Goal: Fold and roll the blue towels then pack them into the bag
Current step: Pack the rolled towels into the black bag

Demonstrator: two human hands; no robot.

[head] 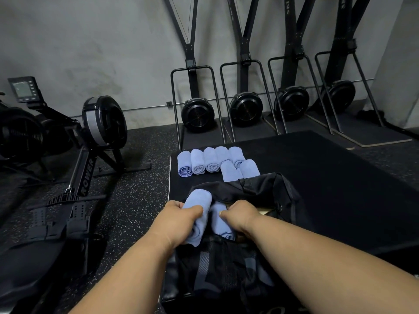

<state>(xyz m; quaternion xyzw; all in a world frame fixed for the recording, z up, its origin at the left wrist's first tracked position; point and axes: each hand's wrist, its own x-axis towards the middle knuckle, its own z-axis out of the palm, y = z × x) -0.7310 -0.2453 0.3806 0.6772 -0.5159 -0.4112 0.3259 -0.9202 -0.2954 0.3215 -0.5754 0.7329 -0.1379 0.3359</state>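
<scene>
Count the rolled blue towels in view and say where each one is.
9. Five lie in a back row on the black mat, two just before them behind the black bag, one in the left hand, one under the right hand. More may be hidden inside the bag.

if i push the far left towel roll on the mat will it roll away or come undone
The far left roll is soft cloth with a loose outer flap at its end, so it may unwind. On the flat mat it would probably squash and barely roll.

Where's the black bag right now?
In the head view, the black bag lies open bottom-centre on the dark mat, just in front of the rolled blue towels.
</scene>
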